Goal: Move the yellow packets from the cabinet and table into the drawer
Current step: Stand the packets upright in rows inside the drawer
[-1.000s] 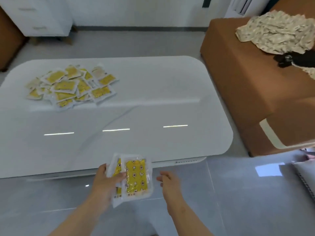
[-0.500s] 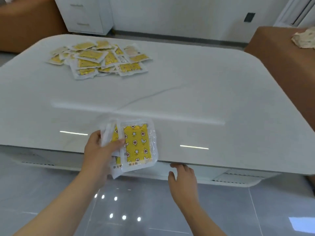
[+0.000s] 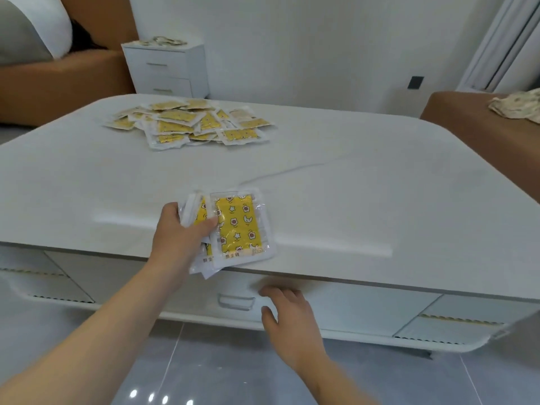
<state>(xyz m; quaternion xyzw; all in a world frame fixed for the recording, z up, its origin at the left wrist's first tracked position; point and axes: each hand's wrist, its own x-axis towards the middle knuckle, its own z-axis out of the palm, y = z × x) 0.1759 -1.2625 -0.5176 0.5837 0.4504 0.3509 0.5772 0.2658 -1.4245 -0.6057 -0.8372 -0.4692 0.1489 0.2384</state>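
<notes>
My left hand [image 3: 178,238] grips a small stack of yellow packets [image 3: 238,226] in clear wrappers, held over the front edge of the white table [image 3: 365,200]. A pile of several more yellow packets [image 3: 187,124] lies on the table's far left. Below the tabletop, the drawer [image 3: 336,305] is closed, with a metal handle [image 3: 235,302] on its front. My right hand [image 3: 287,317] hovers with relaxed fingers just right of that handle and holds nothing. A white cabinet [image 3: 166,68] stands by the far wall, with a few packets [image 3: 163,40] on top.
Brown sofas stand at the far left [image 3: 58,83] and at the right [image 3: 482,127], the right one with a patterned cloth [image 3: 517,108] on it. A grey glossy tile floor [image 3: 219,369] lies below me.
The view has dropped lower and nearer the table front, so the drawer and its handle now show. My right hand has moved from the table's edge down beside the handle. My left hand keeps its packets.
</notes>
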